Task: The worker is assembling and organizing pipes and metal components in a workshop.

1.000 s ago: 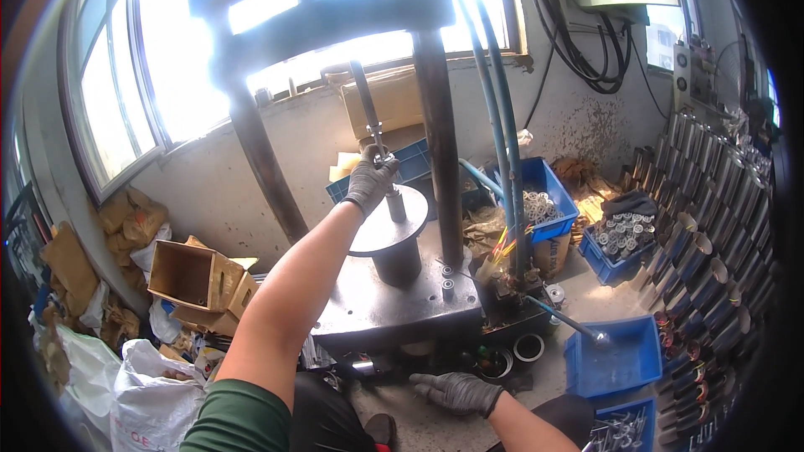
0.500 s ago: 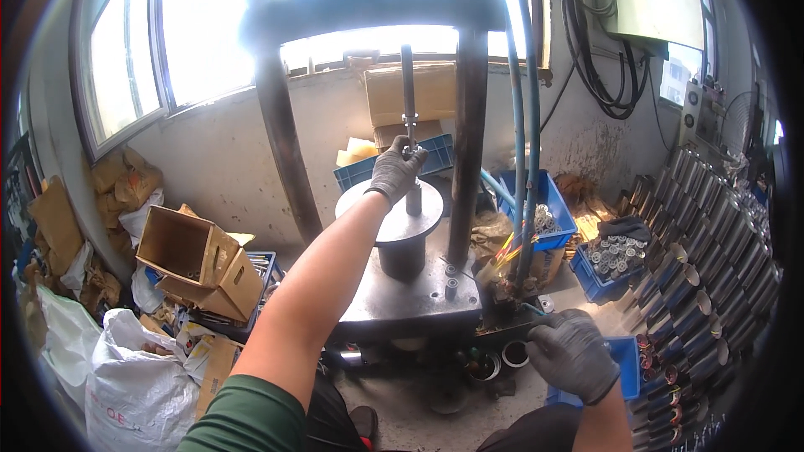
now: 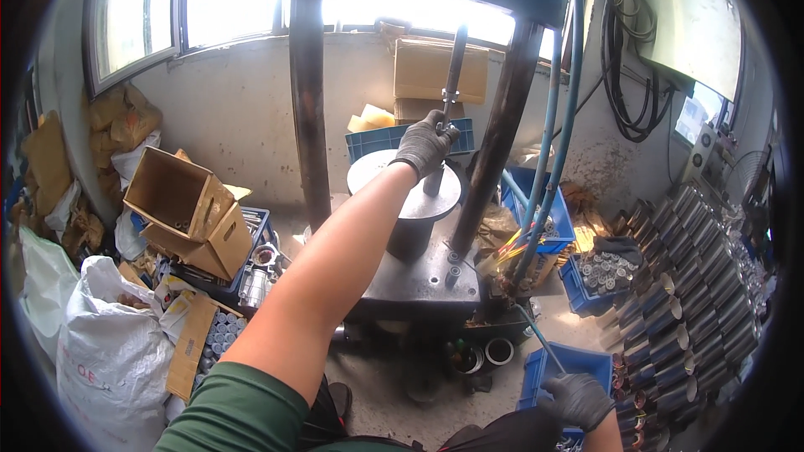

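My left hand (image 3: 424, 146), in a grey glove, reaches forward and is closed around the lower part of an upright metal rod (image 3: 456, 63). Just below it, a short metal cylinder (image 3: 433, 183) stands on the round steel plate (image 3: 367, 174) of a press. The glove hides where rod and cylinder meet. At the lower right my gloved right hand (image 3: 579, 402) is closed at the end of a thin lever (image 3: 543, 339), its fingertips partly blurred. Beneath this hand lies a blue bin (image 3: 578, 360).
Dark press columns (image 3: 310, 109) flank the plate, with blue hoses (image 3: 563, 134) on the right. Stacked metal tubes (image 3: 695, 285) fill the right side. A bin of round metal parts (image 3: 605, 274) stands beside them. Cardboard boxes (image 3: 205, 234) and a white sack (image 3: 109, 351) stand left.
The view has shifted, so the press appears farther right and leaning. My right hand has moved down with the lever's end, exposing more of the lever. My left hand stays at the rod.
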A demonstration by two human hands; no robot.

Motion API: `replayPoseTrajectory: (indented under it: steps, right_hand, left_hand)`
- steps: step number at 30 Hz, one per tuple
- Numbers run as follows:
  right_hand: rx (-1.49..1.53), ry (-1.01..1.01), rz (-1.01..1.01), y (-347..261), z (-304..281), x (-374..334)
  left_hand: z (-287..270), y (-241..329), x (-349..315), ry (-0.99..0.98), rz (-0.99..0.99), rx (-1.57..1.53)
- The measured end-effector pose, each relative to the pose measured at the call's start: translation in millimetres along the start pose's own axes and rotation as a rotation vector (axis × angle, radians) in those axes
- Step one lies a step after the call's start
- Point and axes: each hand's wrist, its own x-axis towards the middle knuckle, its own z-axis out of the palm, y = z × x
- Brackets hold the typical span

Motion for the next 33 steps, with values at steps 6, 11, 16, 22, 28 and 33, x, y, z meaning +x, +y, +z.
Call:
replayPoseTrajectory:
  steps: [6, 11, 16, 22, 28, 33]
  right_hand:
    - [-0.003, 0.148, 0.133, -14.4, 28.7, -13.9]
    - [-0.013, 0.174, 0.173, -21.2, 24.2, -11.4]
    - [-0.012, 0.148, 0.173, -22.1, 16.8, -8.6]
    - [-0.053, -0.006, 0.107, -13.3, 8.6, -6.0]
    - [0.035, 0.166, 0.046, -2.7, -5.3, -2.9]
    - [0.064, 0.172, 0.044, 4.3, -6.7, -3.7]
  left_hand:
    - [-2.2, 3.0, -3.0, 0.015, 0.009, -0.005]
    - [-2.9, 4.7, -3.0, -0.004, -0.006, -0.015]
    - [-2.3, 4.5, -3.9, 0.018, 0.007, -0.004]
    - [-0.4, 2.8, -1.8, 0.032, 0.019, 0.014]
    - [0.7, 0.0, -2.3, 0.056, 0.038, 0.012]
    - [0.5, 1.1, -2.0, 0.04, 0.025, 0.016]
